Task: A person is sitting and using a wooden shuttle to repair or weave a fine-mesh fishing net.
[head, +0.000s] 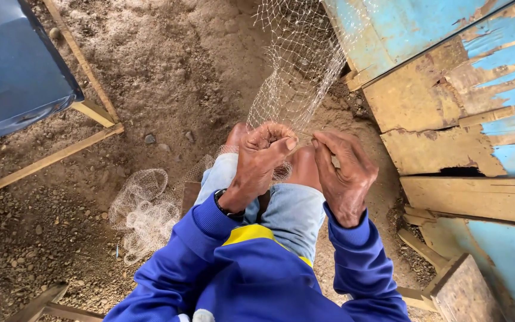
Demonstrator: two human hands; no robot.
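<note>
Head view, person seated, knees up; left hand (261, 156) curled closed, pinching a gathered part of the fishing net (296, 71) between thumb and fingers; right hand (345, 170) fingers bent inward, closed on what looks like a small pale tool, partly hidden; net stretches taut from the hands up toward the peeling blue wooden boards (448, 77); slack net heaped on the dirt ground (174, 65) at left of the knees; black wristwatch (229, 207) on left wrist; blue sleeves.
</note>
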